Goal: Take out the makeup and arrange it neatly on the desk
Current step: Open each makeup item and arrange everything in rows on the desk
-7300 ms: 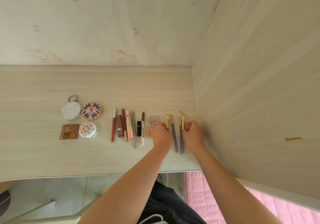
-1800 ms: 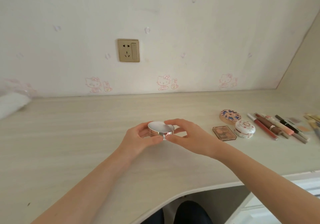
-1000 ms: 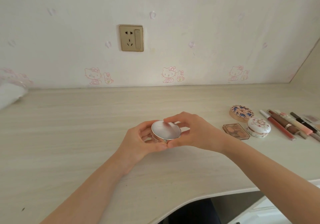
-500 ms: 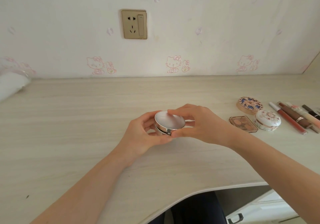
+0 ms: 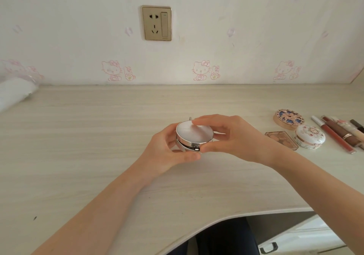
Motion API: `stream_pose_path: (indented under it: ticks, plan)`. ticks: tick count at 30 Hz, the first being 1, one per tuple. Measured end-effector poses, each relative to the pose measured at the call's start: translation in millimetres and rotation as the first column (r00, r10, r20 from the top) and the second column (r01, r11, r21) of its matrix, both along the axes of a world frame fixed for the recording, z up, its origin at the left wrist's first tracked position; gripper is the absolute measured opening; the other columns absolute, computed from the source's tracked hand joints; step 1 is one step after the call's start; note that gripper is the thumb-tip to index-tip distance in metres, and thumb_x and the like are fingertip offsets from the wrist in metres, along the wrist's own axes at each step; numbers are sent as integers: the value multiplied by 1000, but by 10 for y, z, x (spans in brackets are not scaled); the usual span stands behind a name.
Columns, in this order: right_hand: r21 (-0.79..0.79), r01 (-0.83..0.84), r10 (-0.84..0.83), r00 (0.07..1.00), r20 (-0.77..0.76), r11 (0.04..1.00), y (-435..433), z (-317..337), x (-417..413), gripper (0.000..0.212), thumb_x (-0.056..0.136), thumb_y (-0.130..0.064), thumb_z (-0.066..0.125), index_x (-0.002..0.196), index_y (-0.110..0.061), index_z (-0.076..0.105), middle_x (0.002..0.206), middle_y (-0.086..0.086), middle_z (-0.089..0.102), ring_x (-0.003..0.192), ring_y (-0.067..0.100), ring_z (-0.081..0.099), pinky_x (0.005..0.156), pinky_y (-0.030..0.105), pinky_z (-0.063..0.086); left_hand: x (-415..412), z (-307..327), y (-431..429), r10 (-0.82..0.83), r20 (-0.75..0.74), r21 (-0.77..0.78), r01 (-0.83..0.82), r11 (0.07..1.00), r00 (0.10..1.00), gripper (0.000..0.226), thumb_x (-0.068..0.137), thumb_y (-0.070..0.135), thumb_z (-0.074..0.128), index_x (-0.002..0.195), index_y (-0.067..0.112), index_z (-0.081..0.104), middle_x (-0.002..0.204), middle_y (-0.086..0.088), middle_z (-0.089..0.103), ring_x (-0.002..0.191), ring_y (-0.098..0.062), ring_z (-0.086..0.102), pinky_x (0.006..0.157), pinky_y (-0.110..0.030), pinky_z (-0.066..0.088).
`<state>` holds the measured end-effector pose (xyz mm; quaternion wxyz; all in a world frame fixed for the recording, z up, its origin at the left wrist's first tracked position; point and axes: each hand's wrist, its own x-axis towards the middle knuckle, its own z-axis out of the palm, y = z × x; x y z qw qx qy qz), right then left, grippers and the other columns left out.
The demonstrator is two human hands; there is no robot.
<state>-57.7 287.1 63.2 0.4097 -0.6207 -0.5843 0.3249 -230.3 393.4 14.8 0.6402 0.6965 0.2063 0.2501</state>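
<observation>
A round silver compact is held above the middle of the desk, tilted toward me. My left hand cups its underside and left rim. My right hand pinches its right rim, thumb at the front clasp, fingers over the lid. At the right lie a round patterned compact, a brown eyeshadow palette, a white floral compact and a row of lip tubes.
A white bundle in clear plastic lies at the far left by the wall. A wall socket sits above the desk. The desk's curved front edge runs below my arms, with a drawer handle under it.
Since the oldest frame the silver compact was lifted from the row into both hands at mid-desk. Over the last second it tilted slightly and my thumb reached the front clasp.
</observation>
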Motion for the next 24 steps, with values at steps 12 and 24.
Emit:
stream_pose_path:
  ticks: [12, 24]
  plan:
    - [-52, -4, 11, 990, 139, 999, 62, -279, -56, 58, 70, -15, 83, 122, -28, 60, 126, -13, 59, 117, 0, 54, 104, 24, 43, -55, -73, 182, 88, -356, 485, 103, 869, 930, 99, 53, 45, 90, 138, 34, 42, 142, 22, 41, 139, 12, 12, 110, -17, 21]
    - [-18, -1, 10, 886, 463, 1000, 84, -372, -65, 57, 75, -40, 77, 128, -33, 56, 129, -19, 55, 120, -1, 41, 100, 8, 27, -125, -64, 237, 125, -389, 478, 84, 874, 913, 102, 55, 48, 89, 142, 34, 38, 126, 32, 49, 127, 8, 37, 108, -22, 31]
